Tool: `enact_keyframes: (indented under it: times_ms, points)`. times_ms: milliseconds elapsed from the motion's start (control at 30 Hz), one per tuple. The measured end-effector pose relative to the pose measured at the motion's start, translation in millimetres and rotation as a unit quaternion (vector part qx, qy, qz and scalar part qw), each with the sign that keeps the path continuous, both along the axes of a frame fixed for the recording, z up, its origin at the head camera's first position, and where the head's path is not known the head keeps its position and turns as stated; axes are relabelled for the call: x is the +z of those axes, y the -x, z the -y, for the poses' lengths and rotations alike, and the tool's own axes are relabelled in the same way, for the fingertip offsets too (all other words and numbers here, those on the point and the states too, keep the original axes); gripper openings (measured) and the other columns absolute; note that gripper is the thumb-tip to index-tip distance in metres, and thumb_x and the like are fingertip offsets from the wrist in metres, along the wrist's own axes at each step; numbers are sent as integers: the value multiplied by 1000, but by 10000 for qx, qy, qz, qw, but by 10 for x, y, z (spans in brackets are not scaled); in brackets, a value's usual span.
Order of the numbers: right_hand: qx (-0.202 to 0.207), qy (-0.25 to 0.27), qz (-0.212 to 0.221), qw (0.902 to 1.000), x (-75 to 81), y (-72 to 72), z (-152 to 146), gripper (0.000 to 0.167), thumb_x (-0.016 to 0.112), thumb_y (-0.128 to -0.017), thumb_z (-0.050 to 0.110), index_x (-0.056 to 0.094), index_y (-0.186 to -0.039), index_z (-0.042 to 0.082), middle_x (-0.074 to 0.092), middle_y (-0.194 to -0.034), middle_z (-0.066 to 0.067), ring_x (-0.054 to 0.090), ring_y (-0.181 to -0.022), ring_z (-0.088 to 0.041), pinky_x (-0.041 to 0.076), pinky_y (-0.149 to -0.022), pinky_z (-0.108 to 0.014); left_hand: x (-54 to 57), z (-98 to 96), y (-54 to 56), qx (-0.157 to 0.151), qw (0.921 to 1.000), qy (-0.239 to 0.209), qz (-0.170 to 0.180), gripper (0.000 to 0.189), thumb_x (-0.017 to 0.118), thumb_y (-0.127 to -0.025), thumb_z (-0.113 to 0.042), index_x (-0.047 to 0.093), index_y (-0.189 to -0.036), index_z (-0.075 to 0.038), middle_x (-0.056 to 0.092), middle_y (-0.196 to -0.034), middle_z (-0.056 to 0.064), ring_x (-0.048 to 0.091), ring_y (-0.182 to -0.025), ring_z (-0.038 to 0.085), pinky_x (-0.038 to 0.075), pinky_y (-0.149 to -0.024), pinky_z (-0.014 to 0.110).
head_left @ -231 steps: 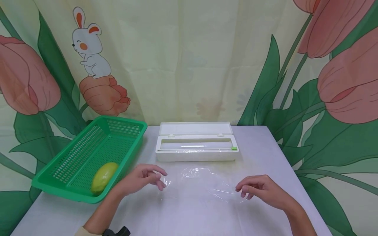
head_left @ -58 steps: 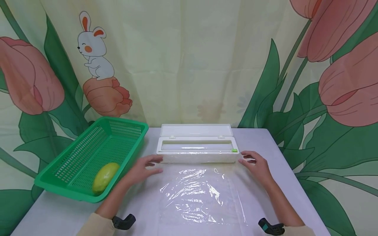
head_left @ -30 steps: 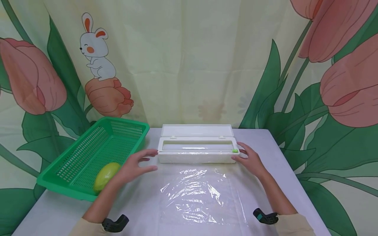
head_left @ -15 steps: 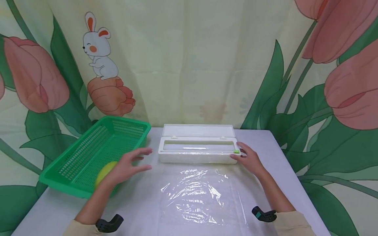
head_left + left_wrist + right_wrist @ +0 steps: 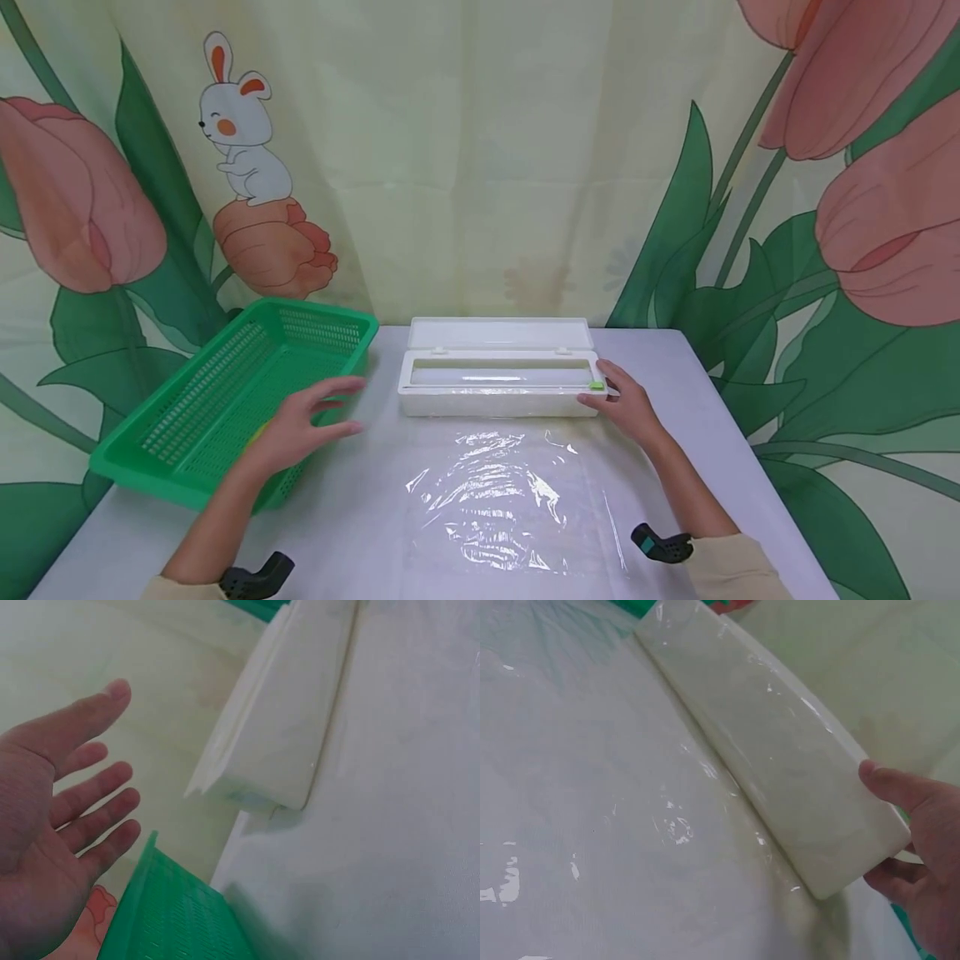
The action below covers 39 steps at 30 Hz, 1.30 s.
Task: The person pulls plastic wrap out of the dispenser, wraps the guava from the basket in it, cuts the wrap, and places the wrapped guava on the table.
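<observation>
A white cling film dispenser [image 5: 498,406] sits at the back of the table with its lid raised and a roll inside. From its front a clear sheet of cling film [image 5: 502,508] lies spread over the cloth. My right hand [image 5: 630,407] grips the dispenser's right end, thumb at the front beside the green slider [image 5: 597,386]; the right wrist view shows the thumb [image 5: 889,784] on the top edge and fingers around the end. My left hand [image 5: 296,425] hovers by the basket, fingers spread and holding nothing, apart from the dispenser.
A green plastic basket [image 5: 150,425] stands at the left. Inside it, a yellow fruit [image 5: 259,431] is nearly hidden behind my left hand. The table [image 5: 720,467] wears a white cloth, and a printed curtain [image 5: 480,167] hangs right behind it.
Since the oldest frame, the film has come to lie farther toward me. Recently my right hand took hold of the dispenser's end, while my left hand moved left, away from it, over the basket's edge.
</observation>
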State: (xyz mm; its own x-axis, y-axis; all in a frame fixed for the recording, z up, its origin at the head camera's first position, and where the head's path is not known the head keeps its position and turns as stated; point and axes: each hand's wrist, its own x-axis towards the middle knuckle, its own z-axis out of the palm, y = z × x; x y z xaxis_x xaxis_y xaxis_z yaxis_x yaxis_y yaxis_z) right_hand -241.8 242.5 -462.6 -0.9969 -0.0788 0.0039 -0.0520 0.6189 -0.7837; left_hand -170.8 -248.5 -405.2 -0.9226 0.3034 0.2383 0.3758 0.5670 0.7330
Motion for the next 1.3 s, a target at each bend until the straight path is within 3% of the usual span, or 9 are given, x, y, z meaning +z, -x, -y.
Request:
enact_keyframes:
  times_ms: [100,200,400,633,933,1300]
  points:
    - [-59,-85,18,9999,1,-1,9,90,74,-84,39,25,-153,8,23,-159,-18,35,-139,-44,45,-104,-50,12,40,-17,63,10000,42,-1,60,79,-81,-25,55,-133,-11,60,-133,7,52,-118,-4,52,-97,34]
    - [-87,-140,-38,9999,11,-7,7,89,74,-84,38,27,-152,6,24,-159,-19,35,-139,-44,45,-104,-50,24,69,-27,132,9999,68,-18,60,78,-81,-26,55,-134,-12,60,-133,8,50,-116,-10,53,-97,33]
    - [-85,-153,-163,9997,10,-4,-6,87,74,-84,37,28,-151,6,26,-158,-19,35,-140,-43,45,-104,-50,55,103,-38,220,9997,42,-6,58,78,-82,-22,55,-134,-11,61,-132,8,54,-116,-1,53,-96,33]
    - [-50,-125,-367,9992,-22,0,2,82,75,-84,28,33,-149,1,30,-155,-20,38,-137,-43,44,-105,-51,61,176,-77,242,9996,44,-113,56,76,-83,-23,55,-134,-11,61,-130,9,51,-112,-12,52,-94,20]
    - [-157,-183,-421,9988,-27,-4,4,81,76,-83,28,34,-147,1,31,-155,-19,36,-139,-42,41,-108,-52,36,293,-97,283,9996,-43,52,57,74,-86,-24,52,-137,-13,58,-134,9,57,-117,6,50,-94,17]
    - [-115,-52,-294,9995,-46,-10,-4,83,75,-84,30,30,-150,5,28,-156,-18,36,-140,-41,42,-107,-50,-49,472,-99,272,9994,-195,-2,55,72,-88,-18,50,-138,-11,57,-133,13,53,-118,-2,48,-93,12]
